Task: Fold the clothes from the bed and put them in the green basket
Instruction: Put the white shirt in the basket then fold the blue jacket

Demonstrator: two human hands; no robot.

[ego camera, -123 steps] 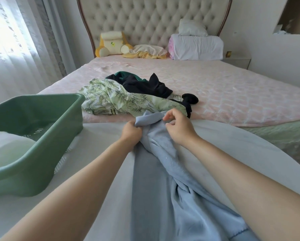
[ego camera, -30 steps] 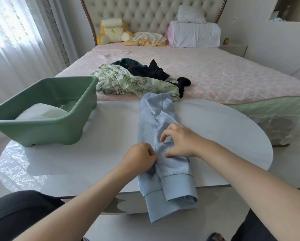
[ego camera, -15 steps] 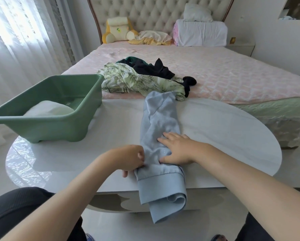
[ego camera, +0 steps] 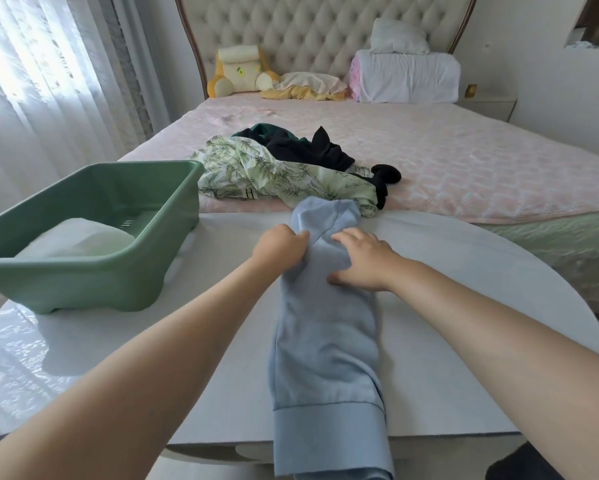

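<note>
A light blue garment (ego camera: 326, 341) lies in a long narrow strip down the middle of the white table (ego camera: 464, 306), its hem hanging over the near edge. My left hand (ego camera: 279, 245) grips the cloth's left edge near the far end. My right hand (ego camera: 364, 259) lies flat on the cloth beside it, fingers spread. The green basket (ego camera: 93, 271) stands on the table's left side with a white folded item (ego camera: 76, 242) inside. On the bed (ego camera: 464, 161) a leaf-print garment (ego camera: 274, 178) and dark clothes (ego camera: 308, 150) lie in a heap.
Pillows, a yellow cushion (ego camera: 239, 71) and folded bedding (ego camera: 405, 76) line the headboard. Sheer curtains (ego camera: 41, 81) hang on the left. The table's far edge meets the bed.
Both hands have moved from the cloth's near part up to its far end. The garment now lies flatter and straighter along the table.
</note>
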